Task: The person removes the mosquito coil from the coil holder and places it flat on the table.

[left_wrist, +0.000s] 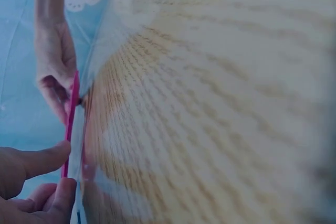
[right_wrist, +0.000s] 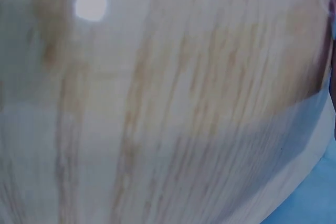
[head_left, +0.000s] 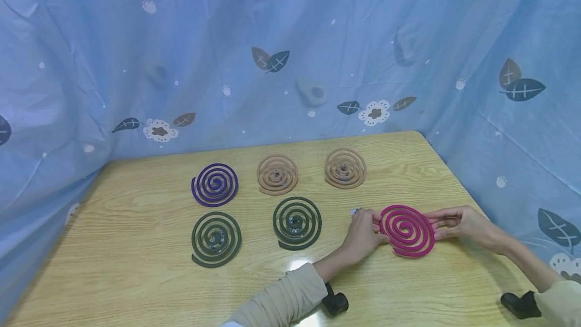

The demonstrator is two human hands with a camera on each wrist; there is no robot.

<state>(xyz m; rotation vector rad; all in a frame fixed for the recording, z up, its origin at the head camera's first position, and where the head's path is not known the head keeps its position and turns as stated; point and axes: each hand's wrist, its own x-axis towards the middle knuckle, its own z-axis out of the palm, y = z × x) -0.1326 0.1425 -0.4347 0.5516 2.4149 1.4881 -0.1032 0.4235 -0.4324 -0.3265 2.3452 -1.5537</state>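
A magenta mosquito coil (head_left: 410,254) is at the right part of the table, between both hands. My left hand (head_left: 361,235) pinches its left edge with thumb and fingers. At the opposite edge, my right hand (head_left: 467,227) holds the rim with its fingers. In the left wrist view the coil (left_wrist: 72,111) appears edge-on, a thin pink strip just above the tabletop, with left-hand fingers (left_wrist: 44,162) at the near end and the right hand (left_wrist: 55,59) at the far end. The right wrist view shows mostly bare wood.
A purple coil (head_left: 216,205), two tan coils (head_left: 277,193) (head_left: 345,186) and two dark green coils (head_left: 216,265) (head_left: 297,248) lie in two rows on the wooden table (head_left: 136,286). Small shiny pieces show at several centres. Blue patterned cloth (head_left: 204,24) hangs behind and beside the table.
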